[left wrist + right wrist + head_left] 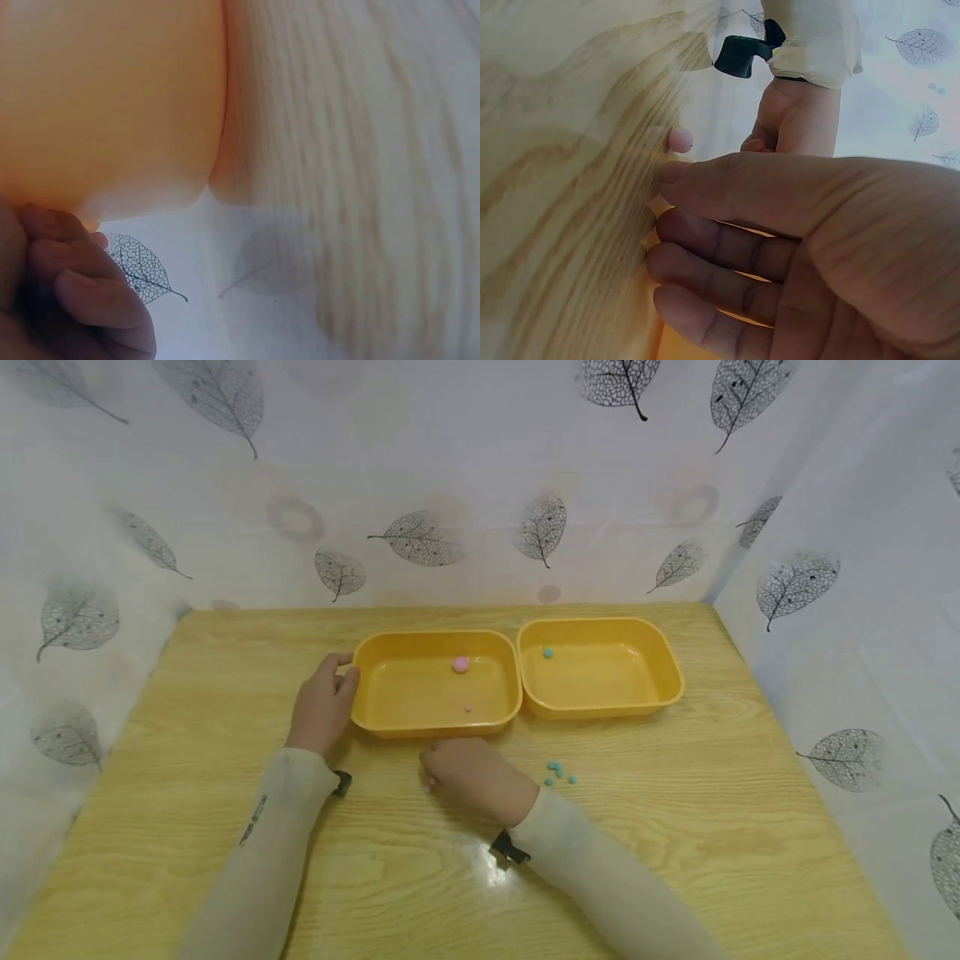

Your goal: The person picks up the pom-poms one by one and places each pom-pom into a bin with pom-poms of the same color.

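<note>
Two yellow plastic trays stand side by side. My left hand rests against the left end of the left tray, thumb and index finger at its rim; the left wrist view shows the other fingers loosely bent beside its wall. In that tray lie a larger pink ball and a tiny pink bead. My right hand is low over the table before this tray, fingers loosely bent. A small pink bead lies on the table just beyond the thumb tip, outside the fingers.
The right tray adjoins the left one and holds a teal bead. Several teal beads lie on the wooden table, right of my right hand. A leaf-patterned white curtain hangs behind and along the sides.
</note>
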The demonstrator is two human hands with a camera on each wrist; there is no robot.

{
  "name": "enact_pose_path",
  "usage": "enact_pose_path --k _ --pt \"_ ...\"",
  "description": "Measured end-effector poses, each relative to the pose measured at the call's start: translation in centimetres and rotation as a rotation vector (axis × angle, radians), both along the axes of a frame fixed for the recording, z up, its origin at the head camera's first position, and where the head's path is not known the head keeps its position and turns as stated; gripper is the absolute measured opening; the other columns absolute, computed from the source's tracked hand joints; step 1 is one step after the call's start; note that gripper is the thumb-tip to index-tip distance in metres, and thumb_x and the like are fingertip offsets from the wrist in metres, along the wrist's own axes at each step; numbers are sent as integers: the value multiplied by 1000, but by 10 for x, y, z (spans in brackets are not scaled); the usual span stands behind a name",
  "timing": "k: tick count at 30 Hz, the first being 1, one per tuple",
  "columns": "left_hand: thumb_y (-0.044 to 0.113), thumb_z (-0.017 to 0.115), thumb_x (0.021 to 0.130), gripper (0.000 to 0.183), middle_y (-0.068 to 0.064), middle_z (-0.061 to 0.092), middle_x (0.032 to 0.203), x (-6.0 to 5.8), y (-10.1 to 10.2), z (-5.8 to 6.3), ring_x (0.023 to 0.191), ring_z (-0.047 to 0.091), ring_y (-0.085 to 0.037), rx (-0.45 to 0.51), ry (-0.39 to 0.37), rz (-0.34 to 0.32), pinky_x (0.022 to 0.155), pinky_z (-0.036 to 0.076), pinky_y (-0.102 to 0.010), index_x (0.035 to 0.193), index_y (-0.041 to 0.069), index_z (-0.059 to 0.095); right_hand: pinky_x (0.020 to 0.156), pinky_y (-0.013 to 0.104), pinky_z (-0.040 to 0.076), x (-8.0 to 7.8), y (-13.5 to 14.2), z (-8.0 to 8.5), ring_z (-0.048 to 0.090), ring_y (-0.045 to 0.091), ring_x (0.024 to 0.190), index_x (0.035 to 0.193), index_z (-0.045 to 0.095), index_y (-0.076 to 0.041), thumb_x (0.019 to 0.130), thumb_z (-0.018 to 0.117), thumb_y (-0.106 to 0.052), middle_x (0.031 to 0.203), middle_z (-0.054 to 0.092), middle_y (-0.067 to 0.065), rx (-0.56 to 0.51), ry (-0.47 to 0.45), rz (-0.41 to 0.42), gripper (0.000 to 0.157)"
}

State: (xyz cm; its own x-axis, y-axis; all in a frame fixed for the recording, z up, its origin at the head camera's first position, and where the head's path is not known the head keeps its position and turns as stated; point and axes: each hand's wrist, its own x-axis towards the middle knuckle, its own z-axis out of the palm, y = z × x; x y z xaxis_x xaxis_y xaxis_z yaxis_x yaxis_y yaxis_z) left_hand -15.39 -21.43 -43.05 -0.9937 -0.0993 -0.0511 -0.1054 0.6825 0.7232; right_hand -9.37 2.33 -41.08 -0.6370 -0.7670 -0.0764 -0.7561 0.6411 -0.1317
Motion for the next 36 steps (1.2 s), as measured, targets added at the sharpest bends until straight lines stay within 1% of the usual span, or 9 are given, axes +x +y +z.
enact_pose_path --k 6,9,13,18,22,27,32,34,36 --pt "48 33 101 53 -14 64 110 0 0 -2 82 58 -24 -4 6 1 69 47 -34 143 16 39 62 25 47 0 1 -1 56 9 72 82 62 -21 86 68 -23 79 59 -8 -12 -10 -4 8" --pt "48 33 100 53 -13 65 102 0 0 -3 74 56 -24 -5 13 -3 63 46 -34 143 16 39 65 24 48 0 1 -1 58 9 74 83 63 -21 85 69 -24 81 60 -8 -13 -19 -1 6" --pt "47 33 101 53 -13 65 99 0 0 -3 70 54 -24 -5 26 -7 61 46 -33 143 15 39 68 22 48 0 1 0 57 7 75 83 65 -22 86 67 -20 83 61 -9 -15 -35 16 4" --pt "47 33 101 53 -15 65 110 1 0 -2 80 58 -24 -6 26 -8 68 47 -34 143 15 39 67 21 47 0 1 -1 55 6 73 83 66 -22 87 66 -19 83 59 -9 -4 -23 28 5" --pt "45 33 101 52 -17 64 115 2 1 -1 87 60 -26 -6 15 -9 73 49 -38 143 14 39 66 22 47 -1 2 -3 54 6 73 83 65 -22 88 66 -21 82 59 -9 -6 -9 27 5" --pt "45 34 101 52 -18 61 121 3 1 -1 99 61 -30 6 6 -9 81 50 -45 143 15 38 64 22 45 -3 5 -1 51 7 70 79 63 -23 87 66 -20 77 55 -10 -56 -53 12 9" --pt "46 34 101 52 -19 61 122 3 1 -1 104 60 -32 14 12 -10 83 49 -47 143 15 39 58 21 41 -8 6 6 47 7 64 72 57 -23 86 63 -17 70 51 -11 -126 -115 -18 17" --pt "46 34 101 53 -20 61 122 2 1 0 105 60 -33 14 13 -8 84 49 -48 143 15 39 58 20 41 -8 6 7 47 7 63 72 57 -22 87 63 -17 70 51 -10 -130 -125 -13 17" --pt "46 35 100 53 -20 60 122 2 1 0 107 59 -33 16 15 -4 85 48 -48 143 15 39 60 20 41 -6 6 7 47 7 64 74 57 -22 88 63 -18 72 51 -10 -99 -106 15 16"
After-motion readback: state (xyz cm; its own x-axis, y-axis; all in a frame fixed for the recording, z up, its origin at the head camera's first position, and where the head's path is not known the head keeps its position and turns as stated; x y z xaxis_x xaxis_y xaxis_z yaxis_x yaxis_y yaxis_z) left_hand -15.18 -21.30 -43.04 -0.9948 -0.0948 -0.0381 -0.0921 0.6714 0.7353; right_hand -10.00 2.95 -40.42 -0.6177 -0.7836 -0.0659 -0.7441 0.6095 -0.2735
